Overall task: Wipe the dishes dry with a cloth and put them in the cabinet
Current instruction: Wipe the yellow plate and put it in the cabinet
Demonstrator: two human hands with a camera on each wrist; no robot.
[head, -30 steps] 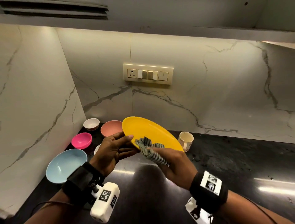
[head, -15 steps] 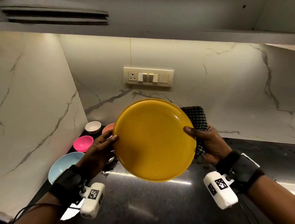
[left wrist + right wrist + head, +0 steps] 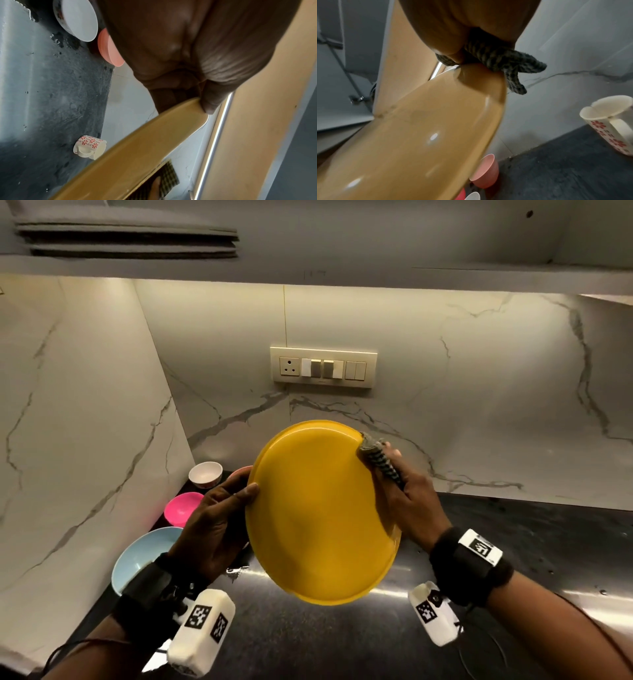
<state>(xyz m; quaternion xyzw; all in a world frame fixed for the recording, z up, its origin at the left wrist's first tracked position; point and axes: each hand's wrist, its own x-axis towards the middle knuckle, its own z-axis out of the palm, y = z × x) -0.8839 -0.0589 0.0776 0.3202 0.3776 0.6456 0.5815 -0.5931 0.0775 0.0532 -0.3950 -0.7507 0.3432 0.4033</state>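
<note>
Cloth [image 3: 379, 459] at yellow plate [image 3: 318, 518] rim

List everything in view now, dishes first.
yellow plate: 1, yellow, held tilted above the counter
checked cloth: 1, dark check, on the plate's upper right rim
blue bowl: 1, light blue, counter, left
pink bowl: 1, bright pink, behind blue bowl
salmon bowl: 1, pale pink, by back wall
white bowl: 1, white, back left corner
mug: 1, white with red flowers, counter, by back wall
switch panel: 1, cream, back wall
left hand: grips the plate's left rim
right hand: holds the cloth
</note>
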